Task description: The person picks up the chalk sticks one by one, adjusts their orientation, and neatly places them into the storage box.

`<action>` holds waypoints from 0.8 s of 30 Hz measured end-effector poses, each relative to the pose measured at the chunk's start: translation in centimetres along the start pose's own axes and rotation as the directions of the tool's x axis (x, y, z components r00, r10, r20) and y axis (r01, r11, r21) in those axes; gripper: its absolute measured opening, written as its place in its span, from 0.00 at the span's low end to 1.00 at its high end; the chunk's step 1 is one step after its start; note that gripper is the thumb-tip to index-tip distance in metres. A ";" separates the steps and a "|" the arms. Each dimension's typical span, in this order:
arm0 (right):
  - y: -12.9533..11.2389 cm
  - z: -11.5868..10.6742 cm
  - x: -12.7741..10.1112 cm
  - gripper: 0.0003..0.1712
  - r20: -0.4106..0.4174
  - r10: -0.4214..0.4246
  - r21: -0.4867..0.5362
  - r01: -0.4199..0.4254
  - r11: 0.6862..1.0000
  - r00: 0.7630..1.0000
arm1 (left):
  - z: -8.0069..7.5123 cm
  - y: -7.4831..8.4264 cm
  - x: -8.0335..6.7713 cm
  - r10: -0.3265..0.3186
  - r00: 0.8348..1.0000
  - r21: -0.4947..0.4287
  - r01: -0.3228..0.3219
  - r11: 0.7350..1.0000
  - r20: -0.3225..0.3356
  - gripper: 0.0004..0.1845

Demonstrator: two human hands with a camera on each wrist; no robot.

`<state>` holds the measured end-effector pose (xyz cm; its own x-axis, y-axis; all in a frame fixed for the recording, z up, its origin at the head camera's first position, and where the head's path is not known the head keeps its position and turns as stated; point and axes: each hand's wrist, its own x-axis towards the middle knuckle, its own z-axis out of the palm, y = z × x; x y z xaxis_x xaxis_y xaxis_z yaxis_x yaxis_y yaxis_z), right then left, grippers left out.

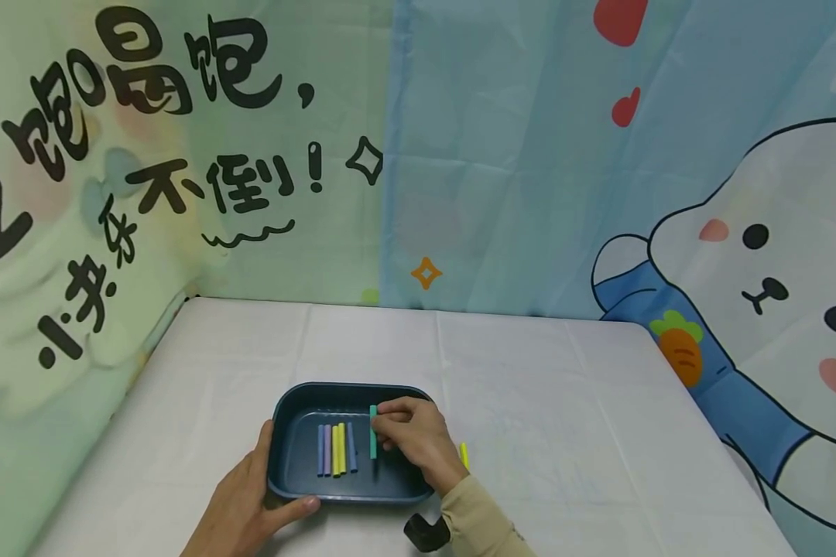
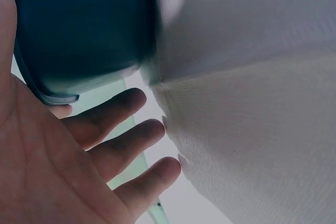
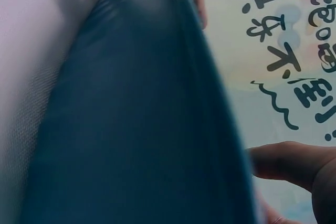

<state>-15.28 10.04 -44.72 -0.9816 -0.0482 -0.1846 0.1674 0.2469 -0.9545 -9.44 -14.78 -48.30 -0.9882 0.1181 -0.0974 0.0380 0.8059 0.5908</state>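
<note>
A dark blue tray [image 1: 348, 499] stands on the white cloth. In it several chalk sticks [image 1: 336, 449], blue, purple and yellow, lie side by side. My right hand [image 1: 418, 437] reaches over the tray's right side and pinches a teal chalk stick [image 1: 373, 433] upright in the head view, right of the row. At the tray's left front corner, my left hand [image 1: 247, 495] touches the outside with its thumb along the front wall. In the left wrist view, three straight fingers [image 2: 128, 148] point away below the tray. The right wrist view shows the tray's outer wall [image 3: 131, 108], which hides the chalk.
A yellow chalk stick [image 1: 464, 455] lies on the cloth right of the tray, partly behind my right wrist. A black curved object [image 1: 426, 534] is beside the right sleeve [image 1: 484, 518]. Printed curtains [image 1: 495, 193] stand behind the table [image 1: 564, 433].
</note>
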 end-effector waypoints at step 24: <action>0.6 1.8 0.9 0.13 0.007 0.060 -0.099 -0.059 0.993 0.998 | -0.1 0.0 -0.1 0.026 1.000 0.000 -0.026 1.000 -0.009 0.74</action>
<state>-15.88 8.40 -45.91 -0.9692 -0.0398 -0.2430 0.2150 0.3443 -0.9139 -9.32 -14.87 -48.19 -0.9882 0.1339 -0.0748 0.0638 0.8023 0.5935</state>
